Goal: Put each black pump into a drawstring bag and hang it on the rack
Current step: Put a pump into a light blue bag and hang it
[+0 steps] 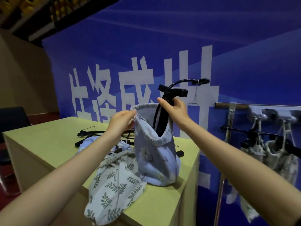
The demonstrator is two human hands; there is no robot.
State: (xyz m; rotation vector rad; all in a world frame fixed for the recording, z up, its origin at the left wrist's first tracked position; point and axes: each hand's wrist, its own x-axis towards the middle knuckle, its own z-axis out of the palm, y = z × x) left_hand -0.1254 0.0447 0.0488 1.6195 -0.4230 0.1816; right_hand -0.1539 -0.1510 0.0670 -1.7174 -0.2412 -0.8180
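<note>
Head view: pump (160, 118) upright inside bag (156, 154) rim

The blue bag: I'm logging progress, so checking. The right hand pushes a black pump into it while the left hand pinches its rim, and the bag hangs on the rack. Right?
Not quite. The head view shows the blue bag standing on the table, not hanging on the rack. The right hand does hold the black pump in it, and the left hand pinches its rim.
</note>
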